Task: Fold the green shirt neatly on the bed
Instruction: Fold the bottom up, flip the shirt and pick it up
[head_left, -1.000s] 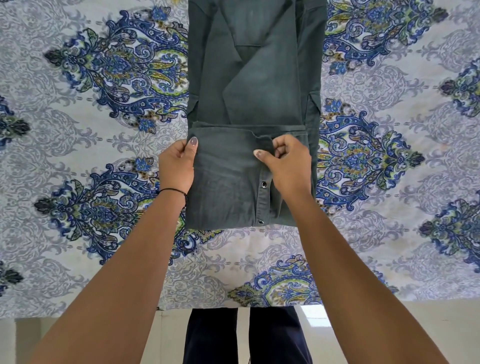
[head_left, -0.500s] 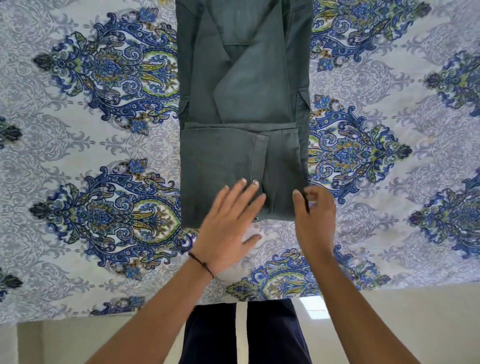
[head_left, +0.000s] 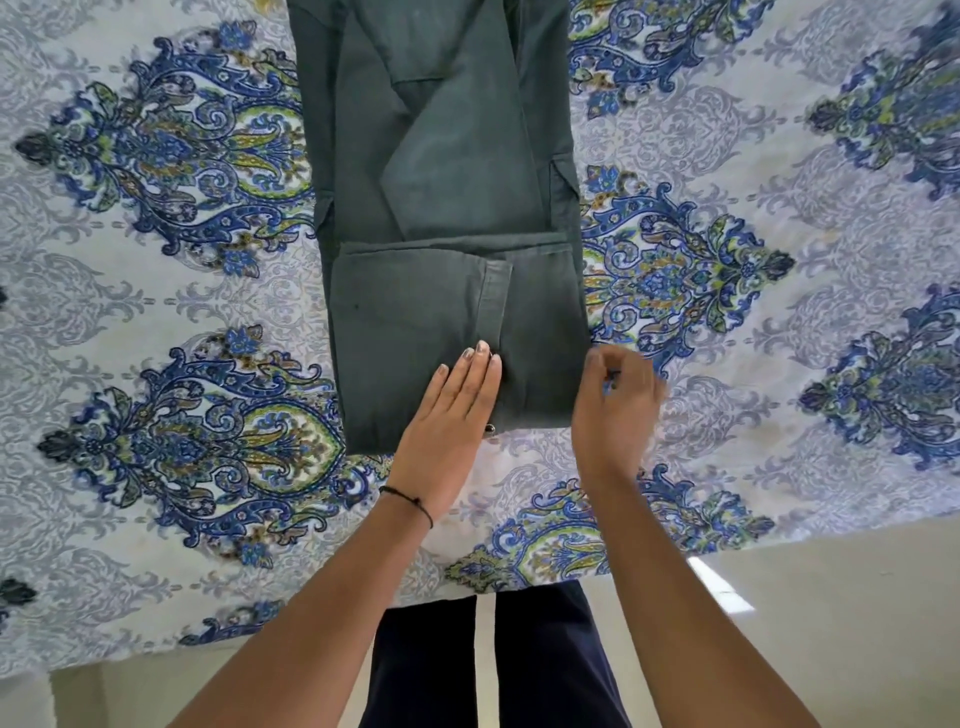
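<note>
Now my left hand (head_left: 447, 415) presses flat on the matte green shirt (head_left: 415, 322); right hand (head_left: 615, 405) blurred, grip unclear, paisley bedsheet (head_left: 208, 260) around.

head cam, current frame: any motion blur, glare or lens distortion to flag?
Head view: the right hand is motion-blurred at the near right corner of the green shirt, grip unreadable; the left hand lies sharp and flat on the shirt. Head view: light soft and even, one bright glare patch on the floor. Head view: wide-angle bowing curves the near edge of the bedsheet.
</note>
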